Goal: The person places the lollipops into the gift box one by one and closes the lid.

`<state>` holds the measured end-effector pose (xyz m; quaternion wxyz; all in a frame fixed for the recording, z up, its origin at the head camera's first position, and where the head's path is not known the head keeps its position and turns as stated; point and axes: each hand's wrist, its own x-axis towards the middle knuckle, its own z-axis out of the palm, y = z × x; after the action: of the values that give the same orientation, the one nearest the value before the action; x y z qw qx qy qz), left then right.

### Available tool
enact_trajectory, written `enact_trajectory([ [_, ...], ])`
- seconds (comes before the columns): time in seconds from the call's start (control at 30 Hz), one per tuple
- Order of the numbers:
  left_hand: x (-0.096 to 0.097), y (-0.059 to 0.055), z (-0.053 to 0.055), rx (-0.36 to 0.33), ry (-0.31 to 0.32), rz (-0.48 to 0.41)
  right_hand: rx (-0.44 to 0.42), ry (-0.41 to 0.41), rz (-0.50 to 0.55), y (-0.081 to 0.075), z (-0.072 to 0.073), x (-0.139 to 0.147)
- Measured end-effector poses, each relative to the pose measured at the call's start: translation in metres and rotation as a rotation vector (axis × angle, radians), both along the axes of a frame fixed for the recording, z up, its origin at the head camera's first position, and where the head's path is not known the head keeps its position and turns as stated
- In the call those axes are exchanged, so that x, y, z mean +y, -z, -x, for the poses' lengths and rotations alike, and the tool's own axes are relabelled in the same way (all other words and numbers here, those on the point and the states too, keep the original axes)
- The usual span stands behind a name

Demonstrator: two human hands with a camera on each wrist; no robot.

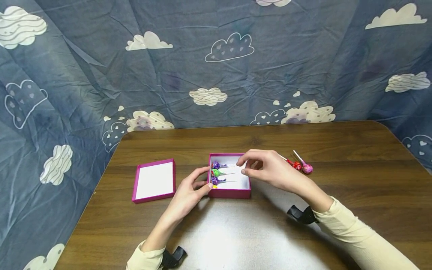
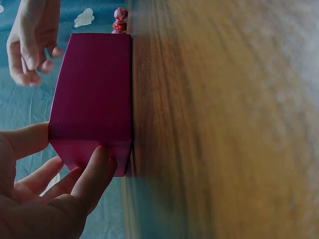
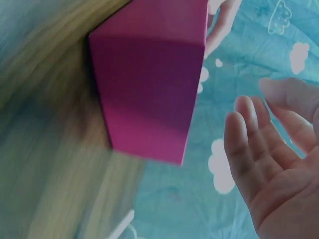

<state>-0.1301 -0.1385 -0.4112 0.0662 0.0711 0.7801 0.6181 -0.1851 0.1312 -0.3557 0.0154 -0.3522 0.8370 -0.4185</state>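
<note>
An open magenta box [image 1: 229,193] with a white inside stands on the table. In it lie a purple-wrapped lollipop [image 1: 215,165], a green one [image 1: 216,172] and another purple one [image 1: 216,180], heads to the left. A bit of yellow [image 1: 215,186] shows in the near left corner, partly hidden by my thumb. My left hand [image 1: 187,193] holds the box's left side, thumb at the near corner and fingers along the outer wall. Over the box's right part hovers my right hand [image 1: 271,168], fingers bent, with nothing in them.
Left of the box lies a magenta lid [image 1: 154,181], white inside facing up. Beyond my right hand, a red lollipop [image 1: 297,165] and a pink one [image 1: 307,168] rest on the wooden table [image 1: 364,195]. A cloud-patterned blue cloth [image 1: 189,71] hangs behind the table.
</note>
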Motion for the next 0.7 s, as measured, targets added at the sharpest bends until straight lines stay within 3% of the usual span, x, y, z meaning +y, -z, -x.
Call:
enact_trajectory([
  [0.7,-0.001,0.000,0.000,0.001,0.000,-0.008,0.223,0.119,-0.152,-0.004,-0.003,0.086],
])
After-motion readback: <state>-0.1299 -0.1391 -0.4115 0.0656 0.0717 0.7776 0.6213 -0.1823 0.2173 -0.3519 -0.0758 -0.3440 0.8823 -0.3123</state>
